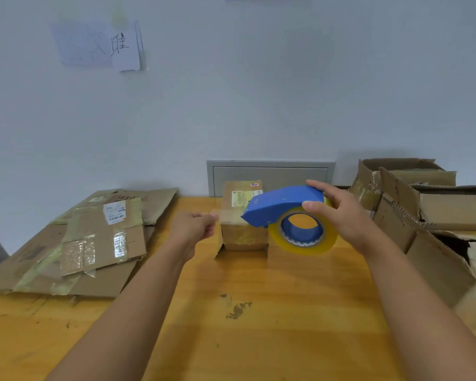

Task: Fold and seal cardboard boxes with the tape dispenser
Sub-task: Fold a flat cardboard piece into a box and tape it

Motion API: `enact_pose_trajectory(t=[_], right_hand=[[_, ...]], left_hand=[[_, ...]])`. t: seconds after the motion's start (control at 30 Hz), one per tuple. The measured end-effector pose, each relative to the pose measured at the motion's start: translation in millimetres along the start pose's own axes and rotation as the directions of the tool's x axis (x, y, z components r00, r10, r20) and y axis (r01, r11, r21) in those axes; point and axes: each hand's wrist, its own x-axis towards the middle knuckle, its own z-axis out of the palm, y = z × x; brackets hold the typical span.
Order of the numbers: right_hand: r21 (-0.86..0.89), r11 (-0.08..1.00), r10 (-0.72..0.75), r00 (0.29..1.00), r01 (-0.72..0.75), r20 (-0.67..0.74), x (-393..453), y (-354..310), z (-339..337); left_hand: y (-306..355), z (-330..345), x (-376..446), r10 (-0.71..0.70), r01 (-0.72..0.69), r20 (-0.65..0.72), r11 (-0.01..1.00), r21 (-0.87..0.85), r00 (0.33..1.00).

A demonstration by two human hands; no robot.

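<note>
**Tape drawn out over a small box, strip at risk of twisting**

Risk first: clear tape pulled thin between the two hands, likely to fold on itself or land crooked if tension slackens or the dispenser tilts. Also possible: light box sliding on the worktop (259,312) with nothing pinning it down.

Right hand (341,215) wrapped over the blue tape dispenser (283,207), thumb on the near side, fingers over the top, yellowish roll (308,243) hanging below. Left hand (195,226) curled, apparently pinching the free tape end (217,214); exact contact hard to confirm.

Small cardboard box (242,232) at the far middle of the worktop, between the hands, brown, worn, already glossy with old tape, printed label on top. Flattened cardboard (80,243) stacked left; torn open boxes (423,215) right.
</note>
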Motion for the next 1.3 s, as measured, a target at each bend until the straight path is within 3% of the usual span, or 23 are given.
enact_pose_trajectory(t=[0.13,0.53,0.83,0.9,0.97,1.03,1.1,1.17,1.2,1.3], right_hand=[[-0.045,0.999,-0.009,1.0,0.01,0.017,6.2,-0.5,-0.9],[-0.122,0.993,-0.002,1.0,0.004,0.018,28.1,-5.6,-2.1],[-0.07,0.997,0.046,0.999,-0.046,0.012,26.8,1.8,0.3],[-0.065,0.997,0.041,0.999,-0.04,0.006,26.3,5.1,0.5],[-0.053,0.998,0.046,0.999,-0.046,-0.006,26.3,8.1,0.7],[-0.044,0.998,0.049,0.999,-0.05,-0.009,25.7,10.7,1.3],[-0.034,0.998,0.048,0.999,-0.049,-0.018,24.5,13.7,2.1],[-0.021,0.999,0.046,0.999,-0.047,-0.029,22.9,15.3,4.1],[-0.012,0.999,0.044,0.998,-0.044,-0.033,21.8,15.3,5.5],[0.003,0.999,0.047,0.997,-0.047,-0.06,18.7,15.0,10.4]], left_hand=[[-2.5,8.0,0.2,-0.017,0.016,-0.016,0.998,-0.054,1.0],[-10.7,16.5,12.6,-0.077,0.077,-0.057,0.997,-0.009,0.995],[-12.4,14.5,12.0,-0.191,0.189,0.033,0.981,0.036,0.981],[-16.8,17.0,13.7,-0.133,0.135,-0.021,0.981,0.141,0.991],[-25.6,21.1,12.1,0.087,-0.054,-0.104,0.955,0.29,0.991],[-37.7,23.3,6.2,0.444,-0.354,-0.101,0.815,0.458,0.89],[-50.8,24.8,3.8,0.693,-0.58,0.084,0.524,0.624,0.716],[-62.5,27.7,7.7,0.734,-0.631,0.268,0.271,0.727,0.624],[-64.4,29.6,10.0,0.738,-0.627,0.306,0.198,0.754,0.602],[-60.8,34.3,17.3,0.78,-0.603,0.318,0.093,0.792,0.539]])
